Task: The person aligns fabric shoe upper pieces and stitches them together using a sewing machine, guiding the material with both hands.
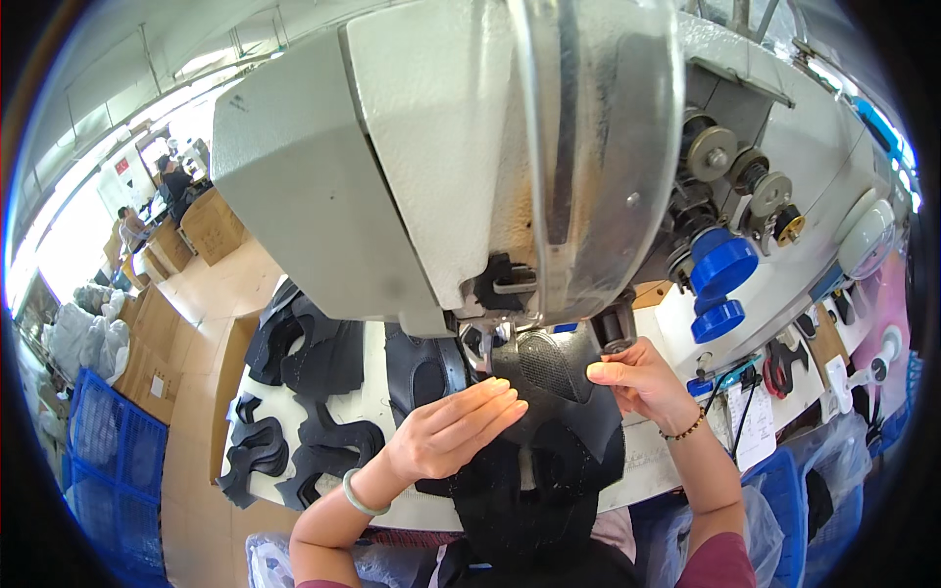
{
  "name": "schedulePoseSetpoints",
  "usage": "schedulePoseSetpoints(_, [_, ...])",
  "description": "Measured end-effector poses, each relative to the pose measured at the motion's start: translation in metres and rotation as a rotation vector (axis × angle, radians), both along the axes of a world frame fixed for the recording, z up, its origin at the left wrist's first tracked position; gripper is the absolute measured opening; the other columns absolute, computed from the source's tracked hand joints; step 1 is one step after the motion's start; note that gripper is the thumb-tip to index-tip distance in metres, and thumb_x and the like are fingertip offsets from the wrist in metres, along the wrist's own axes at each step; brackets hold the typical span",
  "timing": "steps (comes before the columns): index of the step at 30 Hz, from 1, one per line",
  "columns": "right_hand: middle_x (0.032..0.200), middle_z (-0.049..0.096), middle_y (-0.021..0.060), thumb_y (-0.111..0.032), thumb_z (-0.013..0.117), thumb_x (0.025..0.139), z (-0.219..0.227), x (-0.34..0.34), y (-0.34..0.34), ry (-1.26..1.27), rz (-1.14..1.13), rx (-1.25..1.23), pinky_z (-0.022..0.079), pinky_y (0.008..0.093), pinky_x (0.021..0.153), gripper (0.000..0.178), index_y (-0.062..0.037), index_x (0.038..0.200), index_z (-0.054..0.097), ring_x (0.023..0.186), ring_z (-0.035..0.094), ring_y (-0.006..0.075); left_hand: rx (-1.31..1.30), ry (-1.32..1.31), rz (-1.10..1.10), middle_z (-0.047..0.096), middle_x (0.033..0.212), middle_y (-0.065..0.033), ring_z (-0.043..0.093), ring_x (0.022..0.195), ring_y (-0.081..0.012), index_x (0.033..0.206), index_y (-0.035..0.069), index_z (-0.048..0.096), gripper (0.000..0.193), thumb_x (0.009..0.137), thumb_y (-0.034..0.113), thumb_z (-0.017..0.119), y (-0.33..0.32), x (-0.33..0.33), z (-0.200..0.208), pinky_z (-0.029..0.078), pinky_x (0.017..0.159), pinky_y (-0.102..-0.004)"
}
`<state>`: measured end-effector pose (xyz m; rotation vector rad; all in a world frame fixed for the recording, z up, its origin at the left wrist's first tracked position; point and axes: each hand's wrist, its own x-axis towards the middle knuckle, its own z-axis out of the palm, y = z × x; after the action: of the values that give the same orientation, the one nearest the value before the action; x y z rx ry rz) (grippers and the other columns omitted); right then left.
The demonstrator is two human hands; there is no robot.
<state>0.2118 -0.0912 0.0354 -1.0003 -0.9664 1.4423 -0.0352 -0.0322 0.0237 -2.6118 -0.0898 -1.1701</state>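
A black shoe-upper piece (578, 392) with a perforated mesh patch lies under the head of a large grey sewing machine (451, 147). My right hand (642, 384) pinches its right edge between thumb and fingers. From the left, my left hand (459, 426) rests with its fingers stretched straight and side by side, close to the needle area, and nothing shows in its grip. Beneath and nearer to me hang more black pieces (524, 490), partly over the table's front edge. The needle and the far edge of the work are hidden by the machine.
Stacks of black cut pieces (304, 343) cover the table's left side. To the right are blue thread-tension knobs (723, 263), scissors (781, 367) and a paper sheet (753, 423). Blue crates (118, 461) and cardboard boxes (211, 225) stand at left; people sit farther back.
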Motion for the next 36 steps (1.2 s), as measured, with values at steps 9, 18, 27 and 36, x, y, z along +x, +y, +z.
schedulePoseSetpoints(9, [0.052, 0.049, -0.0029, -0.003, 0.07, 0.076, -0.001, -0.001, 0.01, 0.055, -0.082, -0.004, 0.034, 0.0183, 0.033, 0.016, -0.0047, 0.066, 0.058, 0.033, 0.04, 0.0057, -0.022, -0.035, 0.008, 0.063, 0.102, -0.0063, 0.061, 0.099, -0.0206, 0.098, 0.0, 0.068, 0.033, 0.066, 0.001, 0.066, 0.013, 0.003, 0.002, 0.054, 0.087, -0.0297])
schedulePoseSetpoints(18, [0.058, 0.055, 0.0002, -0.008, 0.07, 0.076, -0.021, 0.006, 0.019, 0.13, -0.068, 0.081, 0.039, 0.0185, 0.033, 0.01, -0.0002, 0.079, 0.064, 0.035, 0.043, 0.0054, -0.05, -0.073, 0.037, 0.064, 0.1, -0.0036, 0.061, 0.093, -0.0184, 0.096, 0.004, 0.069, 0.031, 0.065, 0.001, 0.066, 0.021, 0.007, 0.009, 0.053, 0.077, -0.0281])
schedulePoseSetpoints(27, [0.055, 0.053, -0.0004, -0.007, 0.067, 0.08, -0.018, -0.006, 0.008, 0.035, -0.06, 0.085, 0.038, 0.0198, 0.034, 0.014, -0.0027, 0.072, 0.057, 0.037, 0.048, 0.0077, -0.224, -0.058, 0.151, 0.063, 0.098, -0.0055, 0.06, 0.09, -0.0223, 0.096, 0.005, 0.067, 0.034, 0.063, 0.011, 0.072, 0.004, 0.007, 0.023, 0.047, 0.081, -0.0376])
schedulePoseSetpoints(36, [0.057, 0.053, 0.002, -0.007, 0.06, 0.083, -0.015, -0.011, 0.004, 0.136, -0.072, 0.086, 0.033, 0.0201, 0.035, 0.013, -0.0025, 0.071, 0.056, 0.038, 0.05, 0.011, -0.131, -0.147, 0.231, 0.06, 0.09, -0.0068, 0.06, 0.09, -0.0249, 0.083, 0.006, 0.068, 0.022, 0.064, 0.009, 0.077, 0.005, 0.014, 0.008, 0.049, 0.084, -0.0423])
